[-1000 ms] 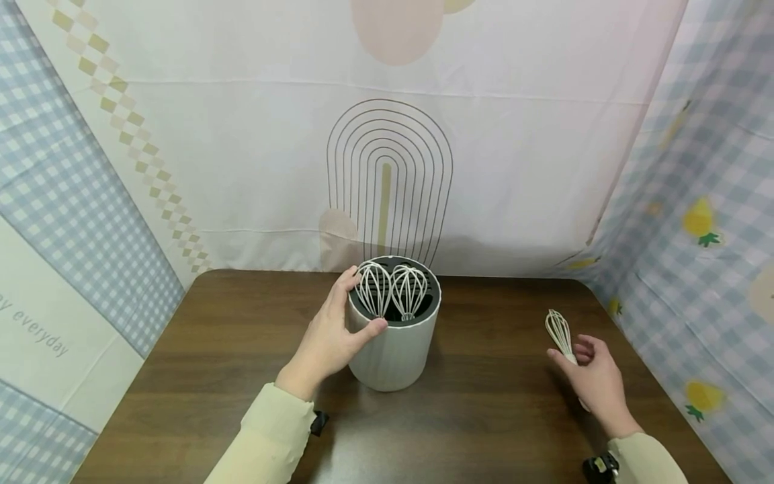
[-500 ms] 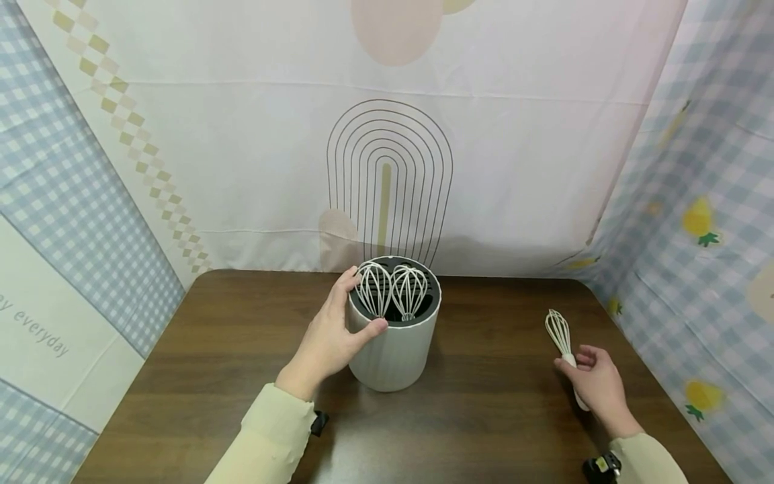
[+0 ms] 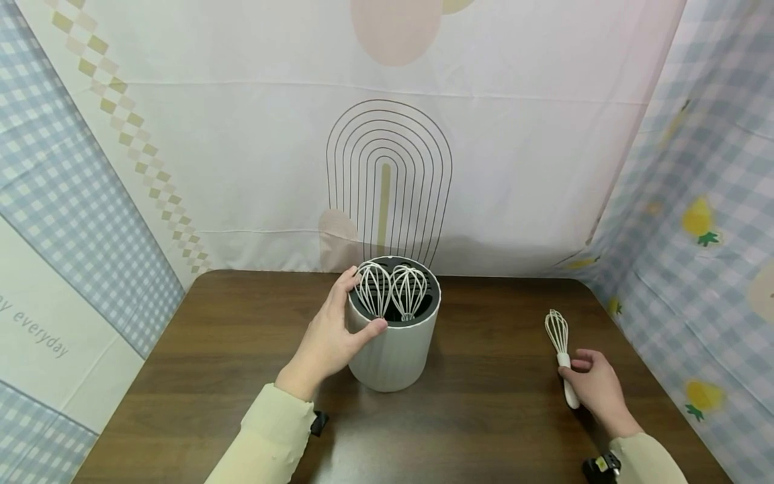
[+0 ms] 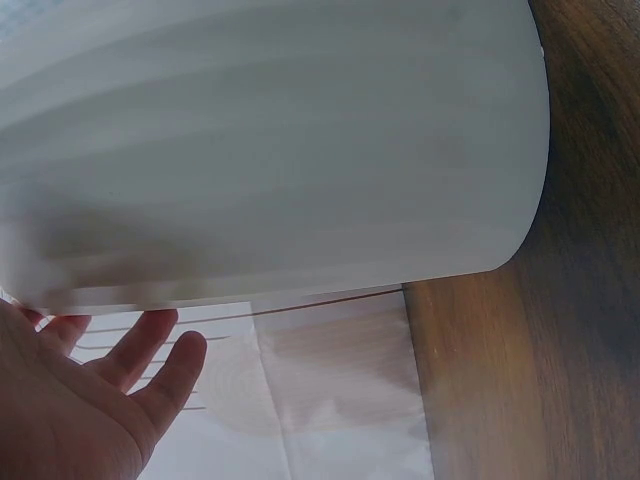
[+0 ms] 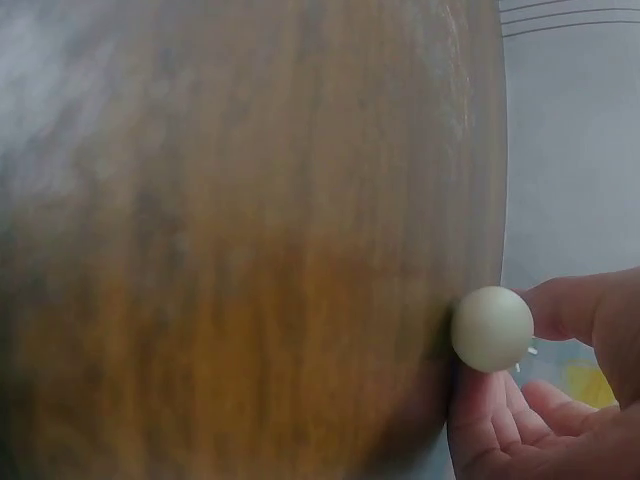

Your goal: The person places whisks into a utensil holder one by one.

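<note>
One loose whisk (image 3: pixel 563 359) lay rightward on the table (image 3: pixel 484 383), handle (image 3: pixel 570 394) pinched by the right hand (image 3: pixel 596 384).
It looked light, wires (image 3: pixel 557 331) springy; the smooth, stiff handle seemed the surest hold. The left hand (image 3: pixel 326 339) gripped the holder (image 3: pixel 390 363).

Left sleeve (image 3: pixel 269 430) was pale yellow-green, plain, lightly creased; small black block (image 3: pixel 319 423) showed at its edge. Right sleeve (image 3: pixel 646 460) matched in colour; black device (image 3: pixel 600 469) beside it bore small yellowish patch (image 3: pixel 601 464), pale shiny spots. Left hand (image 3: pixel 329 334) and right hand (image 3: pixel 596 388) were bare.
</note>
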`<state>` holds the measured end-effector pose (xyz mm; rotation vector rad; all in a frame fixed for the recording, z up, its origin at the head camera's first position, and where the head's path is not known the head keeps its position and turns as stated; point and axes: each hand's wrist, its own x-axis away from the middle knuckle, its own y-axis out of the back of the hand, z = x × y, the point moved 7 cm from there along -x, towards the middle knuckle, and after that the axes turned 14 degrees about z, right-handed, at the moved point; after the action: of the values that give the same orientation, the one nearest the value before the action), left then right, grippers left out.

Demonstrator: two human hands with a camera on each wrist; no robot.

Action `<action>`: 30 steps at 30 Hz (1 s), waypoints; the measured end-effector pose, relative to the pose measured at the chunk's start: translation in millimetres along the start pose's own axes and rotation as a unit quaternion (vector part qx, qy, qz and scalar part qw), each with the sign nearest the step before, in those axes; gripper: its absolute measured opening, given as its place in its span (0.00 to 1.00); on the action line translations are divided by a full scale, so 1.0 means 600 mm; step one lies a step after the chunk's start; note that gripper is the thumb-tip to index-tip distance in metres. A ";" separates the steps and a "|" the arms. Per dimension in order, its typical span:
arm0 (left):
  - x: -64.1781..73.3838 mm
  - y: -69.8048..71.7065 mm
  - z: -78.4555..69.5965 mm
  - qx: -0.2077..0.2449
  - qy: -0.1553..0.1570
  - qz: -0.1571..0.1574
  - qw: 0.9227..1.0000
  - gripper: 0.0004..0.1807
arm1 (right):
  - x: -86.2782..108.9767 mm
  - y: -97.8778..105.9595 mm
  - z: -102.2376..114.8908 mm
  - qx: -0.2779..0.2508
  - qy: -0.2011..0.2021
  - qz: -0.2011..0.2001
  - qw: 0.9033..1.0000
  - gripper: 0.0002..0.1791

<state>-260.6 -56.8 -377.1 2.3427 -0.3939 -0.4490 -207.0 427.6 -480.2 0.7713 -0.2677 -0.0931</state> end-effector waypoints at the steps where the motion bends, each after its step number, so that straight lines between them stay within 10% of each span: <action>1: 0.000 0.000 0.000 0.000 -0.001 0.000 1.000 0.47 | 0.000 0.000 0.000 0.000 0.000 0.003 1.000 0.34; 16: 0.001 -0.001 -0.001 0.004 -0.005 -0.002 1.000 0.47 | 0.001 -0.009 0.021 -0.016 0.007 0.067 0.998 0.33; 30: 0.001 0.001 -0.001 0.007 -0.006 -0.005 1.000 0.47 | 0.023 -0.017 0.133 -0.030 0.106 0.045 0.993 0.32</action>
<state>-259.9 -56.7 -376.4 2.3580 -0.3929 -0.4652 -215.4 363.9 -429.5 0.7014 -0.0975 0.0644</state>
